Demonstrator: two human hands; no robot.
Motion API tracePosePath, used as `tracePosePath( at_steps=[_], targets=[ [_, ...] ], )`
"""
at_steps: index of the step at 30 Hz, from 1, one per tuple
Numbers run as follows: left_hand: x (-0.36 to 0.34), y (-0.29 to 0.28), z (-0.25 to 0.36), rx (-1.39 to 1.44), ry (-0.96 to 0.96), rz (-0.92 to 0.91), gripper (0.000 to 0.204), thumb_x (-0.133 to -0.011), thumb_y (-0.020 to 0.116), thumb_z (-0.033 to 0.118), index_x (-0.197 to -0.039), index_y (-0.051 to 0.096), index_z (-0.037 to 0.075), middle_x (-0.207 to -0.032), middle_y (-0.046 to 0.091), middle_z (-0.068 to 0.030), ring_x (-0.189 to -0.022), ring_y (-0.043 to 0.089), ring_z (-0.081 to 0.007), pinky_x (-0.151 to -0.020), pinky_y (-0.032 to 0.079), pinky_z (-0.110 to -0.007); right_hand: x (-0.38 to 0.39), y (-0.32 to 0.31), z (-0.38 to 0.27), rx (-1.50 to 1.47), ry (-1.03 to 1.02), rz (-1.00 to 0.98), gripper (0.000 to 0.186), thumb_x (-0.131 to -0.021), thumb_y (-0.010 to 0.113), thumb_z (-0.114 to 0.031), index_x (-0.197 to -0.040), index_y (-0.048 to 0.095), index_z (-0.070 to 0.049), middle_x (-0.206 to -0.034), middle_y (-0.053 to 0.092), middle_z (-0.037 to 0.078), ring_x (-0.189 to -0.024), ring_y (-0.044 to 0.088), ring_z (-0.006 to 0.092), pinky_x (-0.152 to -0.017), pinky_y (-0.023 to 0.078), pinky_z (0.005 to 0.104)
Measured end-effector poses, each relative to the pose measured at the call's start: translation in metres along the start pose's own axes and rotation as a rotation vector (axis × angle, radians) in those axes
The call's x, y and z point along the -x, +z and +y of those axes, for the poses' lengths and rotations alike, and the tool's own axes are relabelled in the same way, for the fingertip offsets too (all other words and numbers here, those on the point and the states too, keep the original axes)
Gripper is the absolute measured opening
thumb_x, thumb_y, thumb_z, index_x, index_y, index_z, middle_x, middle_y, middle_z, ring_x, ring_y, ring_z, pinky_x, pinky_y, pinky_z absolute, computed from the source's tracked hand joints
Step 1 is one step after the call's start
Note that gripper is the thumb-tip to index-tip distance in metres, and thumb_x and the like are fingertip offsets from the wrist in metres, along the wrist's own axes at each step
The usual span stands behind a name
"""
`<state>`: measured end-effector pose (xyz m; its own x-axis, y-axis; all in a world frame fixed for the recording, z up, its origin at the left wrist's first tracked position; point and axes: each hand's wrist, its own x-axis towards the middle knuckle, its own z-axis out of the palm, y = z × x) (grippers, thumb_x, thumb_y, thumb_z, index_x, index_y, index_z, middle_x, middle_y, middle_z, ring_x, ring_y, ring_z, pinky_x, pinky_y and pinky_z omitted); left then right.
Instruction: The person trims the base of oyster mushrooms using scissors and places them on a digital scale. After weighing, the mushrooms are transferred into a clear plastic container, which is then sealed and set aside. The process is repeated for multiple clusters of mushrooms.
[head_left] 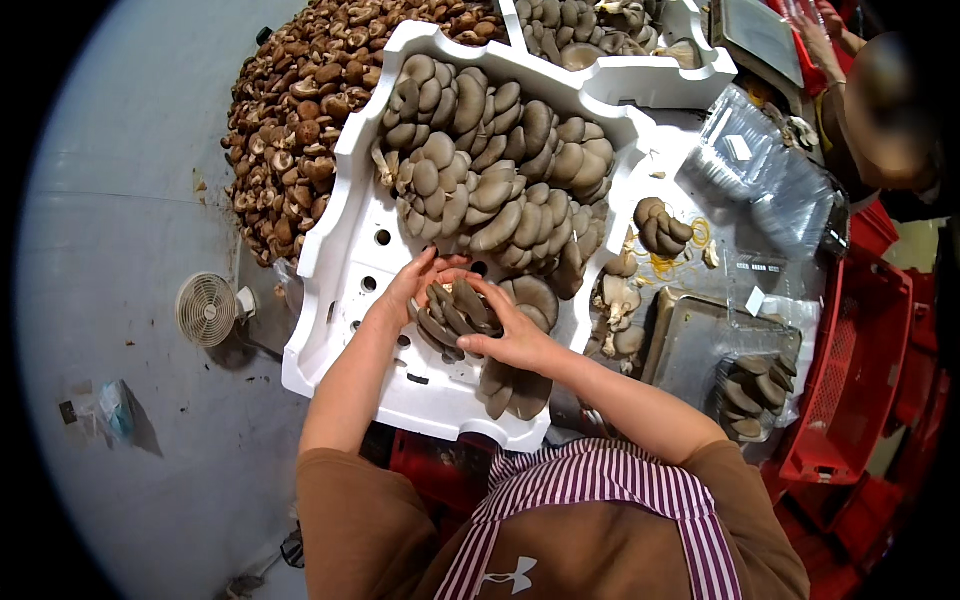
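A clump of grey-brown oyster mushrooms (457, 316) sits between my two hands, over the near part of a white foam box (337, 222). My left hand (408, 285) curves round the clump's left and far side. From the right, my right hand (517, 335) closes on it, thumb across the near side. Larger oyster mushroom clusters (480, 195) fill the far and right part of the box. Just beside my right hand, more oyster mushrooms (518, 388) lie along the box's near right wall. Holes show in the box's floor.
Brown shiitake mushrooms (305, 110) are heaped at far left. Another foam box (660, 82) stands behind. At right are clear plastic trays (770, 180), a scale (680, 335), a packed tray of mushrooms (755, 395) and red crates (850, 365). A fan (207, 309) stands left; a co-worker's hand (815, 40) shows far right.
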<state>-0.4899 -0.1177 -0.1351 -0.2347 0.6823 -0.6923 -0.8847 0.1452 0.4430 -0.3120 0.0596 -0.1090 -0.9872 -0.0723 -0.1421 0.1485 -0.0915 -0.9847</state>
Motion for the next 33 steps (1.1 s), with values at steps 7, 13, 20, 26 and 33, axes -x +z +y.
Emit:
tracePosePath(
  at_steps=[7,13,20,26,33],
  targets=[
    [0.022,0.014,0.009,0.023,0.025,0.07,0.081,-0.097,0.03,0.068,-0.14,0.044,0.0,-0.127,0.06,-0.0169,-0.116,0.059,-0.0295,-0.103,0.046,-0.044,-0.015,0.008,0.015,-0.126,0.09,0.059,0.079,-0.088,0.069,-0.042,-0.149,0.032,-0.007,-0.144,0.04,0.018,-0.134,0.041,0.0292,-0.111,0.032,0.0363],
    [0.042,0.022,0.021,0.087,0.093,0.09,0.085,-0.095,0.031,0.07,-0.14,0.043,-0.002,-0.136,0.051,-0.0199,-0.125,0.051,-0.0322,-0.109,0.039,-0.047,-0.023,-0.003,-0.008,-0.427,0.25,-0.052,0.074,-0.092,0.063,-0.047,-0.149,0.033,-0.009,-0.138,0.047,0.011,-0.128,0.043,0.0215,-0.105,0.035,0.0324],
    [0.088,0.067,0.019,0.137,0.22,-0.04,0.085,-0.093,0.039,0.069,-0.145,0.036,0.002,-0.142,0.045,-0.0219,-0.132,0.045,-0.0351,-0.109,0.036,-0.053,-0.005,-0.019,-0.017,-0.531,0.265,-0.11,0.079,-0.09,0.061,-0.056,-0.15,0.03,-0.014,-0.135,0.049,0.002,-0.114,0.049,0.0149,-0.077,0.04,0.0248],
    [0.109,0.12,-0.014,-0.013,0.282,-0.043,0.083,-0.094,0.041,0.068,-0.147,0.034,0.005,-0.143,0.044,-0.0176,-0.129,0.048,-0.0337,-0.104,0.042,-0.051,0.051,-0.038,-0.034,-0.844,0.244,-0.126,0.076,-0.091,0.065,-0.047,-0.148,0.031,-0.01,-0.14,0.049,0.007,-0.127,0.049,0.0187,-0.103,0.044,0.0371],
    [0.113,0.155,-0.1,-0.276,0.438,0.206,0.053,-0.1,0.047,0.043,-0.132,0.047,0.001,-0.127,0.057,-0.0183,-0.115,0.058,-0.027,-0.097,0.05,-0.041,0.159,-0.069,-0.024,-1.112,0.349,-0.088,0.076,-0.092,0.06,-0.051,-0.148,0.033,-0.007,-0.147,0.044,0.015,-0.134,0.045,0.0304,-0.111,0.037,0.0496]
  ],
)
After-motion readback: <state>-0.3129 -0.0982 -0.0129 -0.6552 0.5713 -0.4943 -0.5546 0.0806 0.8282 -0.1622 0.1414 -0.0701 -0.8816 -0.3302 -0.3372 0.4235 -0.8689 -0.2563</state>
